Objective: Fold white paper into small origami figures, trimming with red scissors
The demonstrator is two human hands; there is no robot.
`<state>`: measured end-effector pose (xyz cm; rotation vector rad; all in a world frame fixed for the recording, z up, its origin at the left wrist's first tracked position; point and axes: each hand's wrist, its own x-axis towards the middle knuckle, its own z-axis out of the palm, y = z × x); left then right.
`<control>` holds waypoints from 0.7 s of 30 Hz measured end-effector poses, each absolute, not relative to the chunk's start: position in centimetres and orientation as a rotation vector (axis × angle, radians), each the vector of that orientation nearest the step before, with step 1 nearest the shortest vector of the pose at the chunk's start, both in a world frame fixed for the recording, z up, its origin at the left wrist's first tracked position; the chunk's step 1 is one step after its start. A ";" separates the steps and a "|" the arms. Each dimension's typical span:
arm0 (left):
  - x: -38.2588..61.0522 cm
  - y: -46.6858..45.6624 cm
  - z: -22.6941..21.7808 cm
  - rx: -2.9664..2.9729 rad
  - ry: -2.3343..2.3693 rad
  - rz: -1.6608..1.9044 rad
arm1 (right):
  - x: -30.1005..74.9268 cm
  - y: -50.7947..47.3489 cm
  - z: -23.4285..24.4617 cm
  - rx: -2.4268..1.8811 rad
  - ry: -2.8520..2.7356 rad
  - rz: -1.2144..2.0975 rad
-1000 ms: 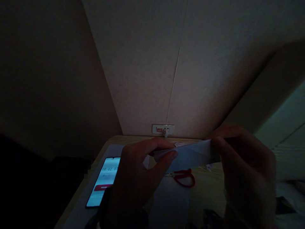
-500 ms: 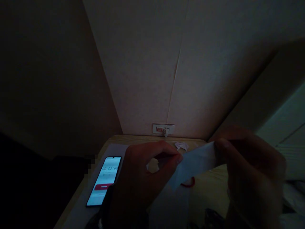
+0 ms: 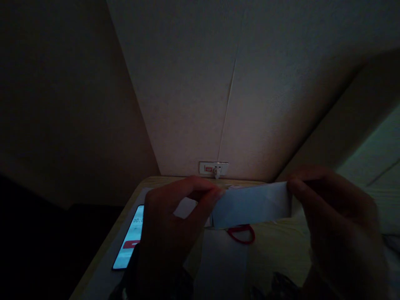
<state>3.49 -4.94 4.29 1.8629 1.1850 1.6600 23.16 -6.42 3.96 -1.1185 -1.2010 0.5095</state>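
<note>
Between my two hands a pale strip of paper (image 3: pixel 253 205) is stretched nearly level above the table. My left hand (image 3: pixel 175 225) pinches its left top corner between thumb and forefinger. At the other end, my right hand (image 3: pixel 334 225) grips the upper right corner in the same way. Just below the strip shows a red loop (image 3: pixel 243 234), which looks like a scissor handle; the rest of it is hidden. Under that lies a sheet of paper (image 3: pixel 223 262). A lit phone (image 3: pixel 128 246) with a timer on its screen is partly covered by my left hand.
The wooden table (image 3: pixel 153 181) meets a pale wall (image 3: pixel 187 104) at its back edge. Low on that wall is a socket panel (image 3: pixel 204 168) with a plug in it. More paper (image 3: pixel 108 260) lies under the phone. The room is dim.
The paper strip has gone from slanted to nearly level and is spread flatter. My left hand has moved left, covering more of the phone, and more of the red loop shows.
</note>
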 end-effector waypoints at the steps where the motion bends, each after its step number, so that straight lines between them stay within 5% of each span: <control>1: 3.4 -4.8 4.2 1.859 1.215 1.668 | 23.5 -6.3 4.1 -1.137 -1.276 0.518; 9: 2.9 -4.2 4.8 2.131 1.282 1.401 | 23.2 -5.2 5.2 -1.192 -1.888 0.501; 21: 3.4 -4.8 5.3 1.505 1.138 1.533 | 20.6 -5.5 5.1 -1.125 -1.673 0.738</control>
